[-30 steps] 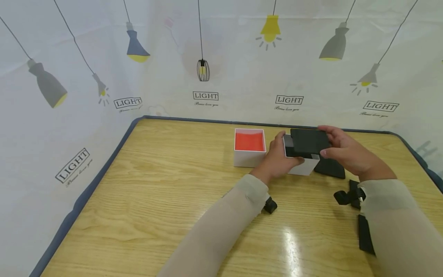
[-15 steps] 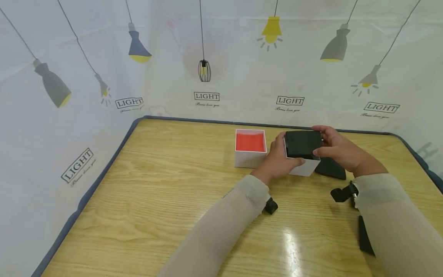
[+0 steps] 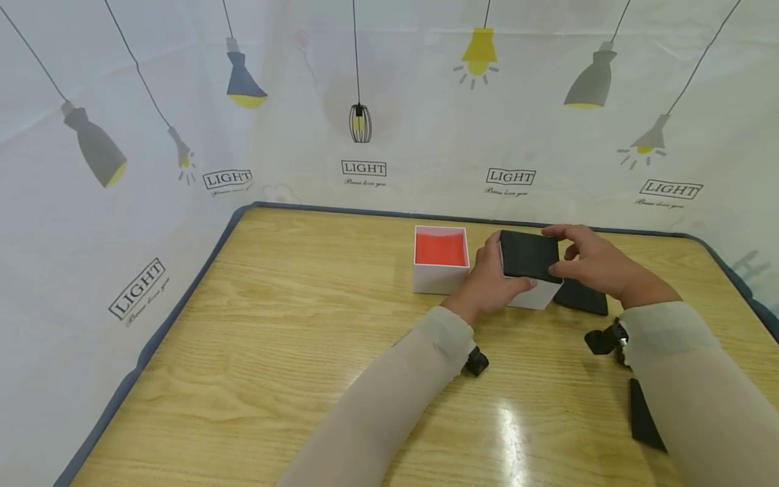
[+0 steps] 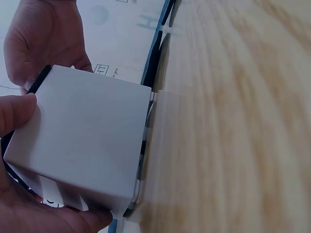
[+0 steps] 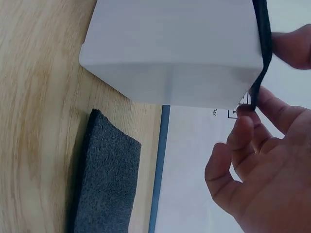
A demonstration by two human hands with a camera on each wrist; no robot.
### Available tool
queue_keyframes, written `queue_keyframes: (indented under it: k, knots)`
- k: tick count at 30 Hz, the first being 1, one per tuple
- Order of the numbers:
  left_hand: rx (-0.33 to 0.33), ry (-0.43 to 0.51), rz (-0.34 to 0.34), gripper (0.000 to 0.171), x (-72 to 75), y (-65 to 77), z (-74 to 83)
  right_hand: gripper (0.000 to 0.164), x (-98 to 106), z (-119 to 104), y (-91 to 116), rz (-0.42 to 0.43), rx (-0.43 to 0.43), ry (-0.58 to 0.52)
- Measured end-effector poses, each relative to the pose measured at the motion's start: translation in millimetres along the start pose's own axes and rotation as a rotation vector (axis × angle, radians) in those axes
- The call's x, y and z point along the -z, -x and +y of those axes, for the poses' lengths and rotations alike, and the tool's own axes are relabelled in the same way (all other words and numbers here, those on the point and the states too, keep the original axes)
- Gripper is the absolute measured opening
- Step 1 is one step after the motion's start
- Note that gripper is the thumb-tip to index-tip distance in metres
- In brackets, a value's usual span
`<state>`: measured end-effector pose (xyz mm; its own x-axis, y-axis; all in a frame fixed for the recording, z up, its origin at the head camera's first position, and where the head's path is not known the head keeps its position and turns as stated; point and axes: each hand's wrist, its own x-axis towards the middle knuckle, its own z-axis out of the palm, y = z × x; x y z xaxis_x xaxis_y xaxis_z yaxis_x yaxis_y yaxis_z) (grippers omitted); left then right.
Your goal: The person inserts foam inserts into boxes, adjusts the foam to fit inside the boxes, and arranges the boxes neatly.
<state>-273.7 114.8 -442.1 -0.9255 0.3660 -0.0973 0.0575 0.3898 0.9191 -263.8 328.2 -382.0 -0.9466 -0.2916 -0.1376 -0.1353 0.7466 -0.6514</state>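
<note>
Near the worktop's (image 3: 274, 325) far edge, toward the right corner, a square white cardboard-like box (image 3: 531, 295) is clasped by the left hand (image 3: 489, 285), apparently for steadiness; across its mouth, a flat black felt-like sheet (image 3: 528, 254) is pinched by the right hand (image 3: 599, 265), seemingly for alignment.

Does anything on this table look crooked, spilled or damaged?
I see nothing spilled or damaged. Only the black pad atop the held white box looks slightly askew: in the right wrist view, its edge appears to stand off the rim at one corner.
</note>
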Motion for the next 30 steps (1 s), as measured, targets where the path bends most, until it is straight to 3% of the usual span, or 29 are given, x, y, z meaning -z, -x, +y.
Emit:
queue_keyframes:
  k: [7,11,18,23,30]
  knots:
    - [0.028,-0.006,-0.009,0.105,1.9,1.2,0.6,0.068,1.1,-7.8,0.7,0.014,0.04,0.091]
    - [0.02,0.001,-0.015,0.105,2.6,1.2,-0.4,0.064,-2.0,-14.9,5.3,0.066,0.072,0.145]
    - [-0.06,0.019,-0.021,0.102,2.8,-0.4,-1.9,0.065,-19.6,-28.3,25.6,0.21,0.287,0.377]
    - [-0.088,0.025,-0.016,0.101,2.2,-1.2,-3.0,0.066,-33.1,-29.7,39.8,0.242,0.419,0.495]
    - [-0.06,0.022,-0.014,0.101,1.5,0.9,-3.0,0.064,-40.2,-27.6,45.6,0.151,0.343,0.566]
